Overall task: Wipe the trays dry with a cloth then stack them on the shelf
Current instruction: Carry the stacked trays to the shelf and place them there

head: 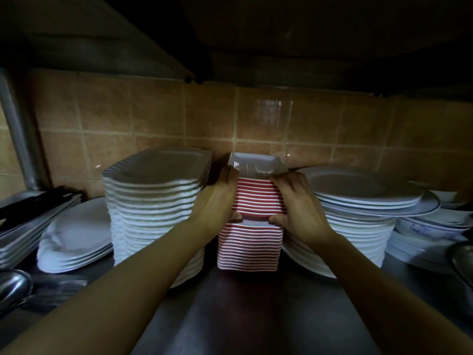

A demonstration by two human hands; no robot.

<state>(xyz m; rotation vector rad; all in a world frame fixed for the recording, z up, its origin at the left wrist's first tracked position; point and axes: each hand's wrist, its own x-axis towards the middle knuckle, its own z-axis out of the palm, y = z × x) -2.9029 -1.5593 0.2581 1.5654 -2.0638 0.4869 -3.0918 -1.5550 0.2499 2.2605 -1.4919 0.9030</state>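
tray stack between plate stacks — on shelf

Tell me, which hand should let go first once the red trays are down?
Probably the left hand. It's squeezed between the held batch of red trays and the tall white plate stack. The right hand has a bit more room and could steady the batch on the lower red stack.

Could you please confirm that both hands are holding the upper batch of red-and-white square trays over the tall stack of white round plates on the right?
Not quite. The head view shows the left hand and right hand holding the upper batch of red-and-white square trays over the matching lower stack of red-and-white square trays.
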